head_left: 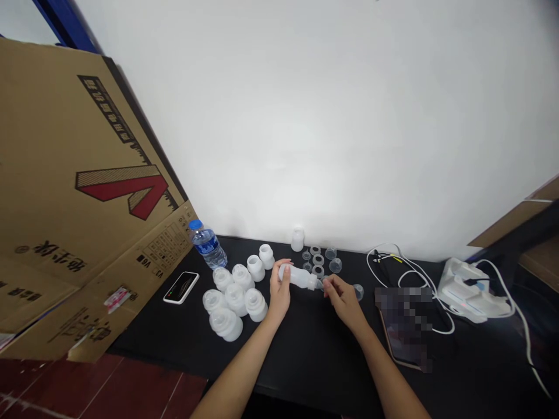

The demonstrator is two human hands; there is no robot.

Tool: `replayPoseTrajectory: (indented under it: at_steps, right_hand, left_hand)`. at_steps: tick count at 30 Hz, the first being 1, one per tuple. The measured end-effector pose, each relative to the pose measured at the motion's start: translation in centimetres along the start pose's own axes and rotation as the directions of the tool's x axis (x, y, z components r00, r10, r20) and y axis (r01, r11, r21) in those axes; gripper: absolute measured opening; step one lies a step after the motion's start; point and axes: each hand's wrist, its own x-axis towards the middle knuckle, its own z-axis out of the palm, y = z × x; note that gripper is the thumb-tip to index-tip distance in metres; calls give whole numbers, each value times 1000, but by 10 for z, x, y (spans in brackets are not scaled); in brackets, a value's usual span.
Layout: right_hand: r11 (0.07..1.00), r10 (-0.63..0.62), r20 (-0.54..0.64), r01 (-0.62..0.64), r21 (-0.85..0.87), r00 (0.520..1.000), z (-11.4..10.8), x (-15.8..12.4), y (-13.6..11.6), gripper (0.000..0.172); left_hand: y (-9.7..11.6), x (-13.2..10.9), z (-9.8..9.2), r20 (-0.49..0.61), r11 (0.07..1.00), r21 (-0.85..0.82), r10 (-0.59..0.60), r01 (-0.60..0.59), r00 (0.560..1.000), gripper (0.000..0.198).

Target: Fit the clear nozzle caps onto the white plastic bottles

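My left hand (280,294) is wrapped round a translucent white baby bottle (300,278), held on its side above the black table with its mouth to the right. At that mouth, my right hand (346,299) pinches a small clear piece (320,284) that looks like a bottle teat; the fingers hide part of it. Beyond my hands lie white collar rings (318,260), clear teats (306,255) and clear domed caps (335,266). Another clear cap (358,291) sits just right of my right fingers. Several capped bottles (236,298) are grouped to the left.
Open-necked bottles (255,267) and another white bottle (297,239) stand toward the wall. A water bottle (208,244) and a white phone (181,287) are beside the large cardboard box (56,192). On the right are a tablet (404,331), cables (413,273) and a white charging dock (465,291).
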Motion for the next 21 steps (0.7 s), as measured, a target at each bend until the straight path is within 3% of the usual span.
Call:
replayPoseTrajectory:
  at_steps: [3, 12, 16, 17, 19, 21]
  right_hand:
    - [1000, -27, 16, 27, 0, 1000, -1, 0, -3, 41]
    - [999, -14, -3, 14, -43, 1000, 2, 2, 1, 55]
    - [1000, -18, -2, 18, -3, 1000, 2, 1, 4, 35]
    - [999, -32, -3, 32, 10, 999, 2, 1, 4, 36]
    - [998, -64, 9, 63, 25, 998, 4, 0, 5, 58]
    - [996, -94, 36, 94, 5, 995, 5, 0, 4, 56]
  left_hand:
    - [-1, 0, 0, 1, 1000, 0, -3, 3, 1000, 46]
    - [0, -3, 1, 34, 1000, 13, 18, -19, 999, 46]
    - [-3, -2, 1, 4, 1000, -5, 4, -4, 1000, 45]
    - [-3, -2, 1, 4, 1000, -12, -1, 1, 1000, 45]
    - [-4, -2, 1, 15, 1000, -19, -9, 10, 1000, 45]
    - [-4, -3, 2, 29, 1000, -17, -10, 10, 1000, 46]
